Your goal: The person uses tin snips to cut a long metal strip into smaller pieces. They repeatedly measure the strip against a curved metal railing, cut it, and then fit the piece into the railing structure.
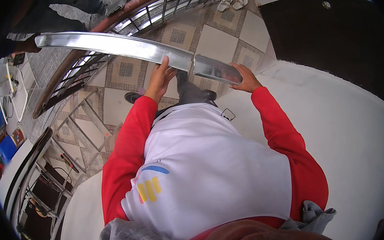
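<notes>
A long, shiny metal channel (105, 44) stretches from the upper left toward the middle, above the tiled floor. My left hand (161, 79) grips it near its right end, thumb on the near edge and the other fingers beneath. In my right hand (247, 78) is a short piece of metal channel (215, 68), held by its right end. The two channel ends lie nearly in line, with a narrow gap showing between them. At the far left, a co-worker's hand (28, 44) holds the other end of the long channel.
A curved railing (147, 4) with a brown handrail runs under the long channel. On the left stand a metal ladder (84, 128) and a blue container (7, 148). White sandals (232, 4) lie near a dark door (325, 41). A white wall (318, 123) is at my right.
</notes>
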`<state>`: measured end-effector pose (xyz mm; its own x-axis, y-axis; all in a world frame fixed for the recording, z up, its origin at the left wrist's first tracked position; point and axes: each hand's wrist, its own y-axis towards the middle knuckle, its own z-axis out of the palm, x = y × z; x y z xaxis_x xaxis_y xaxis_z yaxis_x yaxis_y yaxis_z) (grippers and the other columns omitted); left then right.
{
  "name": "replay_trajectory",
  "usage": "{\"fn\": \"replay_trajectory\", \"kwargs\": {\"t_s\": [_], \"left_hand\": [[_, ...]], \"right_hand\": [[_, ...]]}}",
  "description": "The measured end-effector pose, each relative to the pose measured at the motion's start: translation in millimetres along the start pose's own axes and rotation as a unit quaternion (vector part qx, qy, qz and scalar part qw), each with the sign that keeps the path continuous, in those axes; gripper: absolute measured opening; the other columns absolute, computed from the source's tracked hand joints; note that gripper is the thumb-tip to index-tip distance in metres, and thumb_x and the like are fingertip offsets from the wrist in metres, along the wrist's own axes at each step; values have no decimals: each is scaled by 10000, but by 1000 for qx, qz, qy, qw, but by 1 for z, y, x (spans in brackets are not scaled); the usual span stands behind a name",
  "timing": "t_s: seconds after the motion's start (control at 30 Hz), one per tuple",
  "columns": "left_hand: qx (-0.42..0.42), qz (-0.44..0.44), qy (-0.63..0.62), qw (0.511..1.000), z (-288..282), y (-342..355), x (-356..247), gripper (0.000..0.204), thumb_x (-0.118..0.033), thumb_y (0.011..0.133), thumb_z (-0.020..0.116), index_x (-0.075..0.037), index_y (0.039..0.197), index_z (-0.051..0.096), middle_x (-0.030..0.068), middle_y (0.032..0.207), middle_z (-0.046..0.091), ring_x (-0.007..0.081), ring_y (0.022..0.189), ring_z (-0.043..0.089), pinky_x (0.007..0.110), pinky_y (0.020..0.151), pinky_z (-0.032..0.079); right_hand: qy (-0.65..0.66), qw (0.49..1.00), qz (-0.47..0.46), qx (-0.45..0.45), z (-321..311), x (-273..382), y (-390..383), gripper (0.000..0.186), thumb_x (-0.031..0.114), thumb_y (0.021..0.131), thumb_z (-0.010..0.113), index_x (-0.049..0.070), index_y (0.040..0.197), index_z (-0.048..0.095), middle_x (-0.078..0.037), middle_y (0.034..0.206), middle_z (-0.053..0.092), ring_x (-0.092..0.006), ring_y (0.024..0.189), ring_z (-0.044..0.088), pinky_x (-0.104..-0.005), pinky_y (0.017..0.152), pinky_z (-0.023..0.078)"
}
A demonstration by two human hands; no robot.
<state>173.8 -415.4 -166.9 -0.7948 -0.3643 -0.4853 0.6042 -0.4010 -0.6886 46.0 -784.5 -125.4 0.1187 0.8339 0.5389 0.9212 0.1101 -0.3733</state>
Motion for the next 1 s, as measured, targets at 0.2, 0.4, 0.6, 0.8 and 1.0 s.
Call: {"fn": "replay_trajectory", "kwargs": {"t_s": [0.2,0.4,0.6,0.8,1.0], "left_hand": [[-60,23,-21,998,21,11,21,547,-354,1046,600,1,1413,403,181,1372,545,328,1266,581,491,1112,492],[-66,31,-18,997,22,12,18,472,-299,1060,575,13,1382,429,179,1349,561,337,1228,609,495,1082,512],[-60,29,4,998,25,7,11,458,-214,1067,529,44,1415,380,204,1385,530,361,1239,604,493,1093,516],[-66,1,11,998,19,7,7,528,-273,1061,570,49,1424,362,216,1400,520,374,1264,586,499,1098,506],[10,-26,-15,1000,10,-10,20,580,-310,1015,659,16,1423,407,176,1425,525,348,1324,546,489,1154,438]], "right_hand": [[17,997,-66,-29,11,-8,19,857,222,688,846,172,1461,480,-120,1350,582,-332,1280,529,-463,1084,401],[4,997,-37,-67,19,7,15,873,273,684,872,170,1460,484,-111,1309,607,-332,1221,569,-472,1031,427],[-9,995,38,-91,45,23,-4,928,328,695,891,157,1496,455,-127,1346,599,-337,1254,556,-477,1046,420],[-24,990,35,-135,54,29,-16,911,342,719,882,164,1503,453,-107,1359,604,-322,1259,552,-477,1036,426],[-21,989,44,-139,61,41,-21,922,337,720,883,175,1513,443,-98,1365,600,-318,1265,547,-469,1042,428]]}}
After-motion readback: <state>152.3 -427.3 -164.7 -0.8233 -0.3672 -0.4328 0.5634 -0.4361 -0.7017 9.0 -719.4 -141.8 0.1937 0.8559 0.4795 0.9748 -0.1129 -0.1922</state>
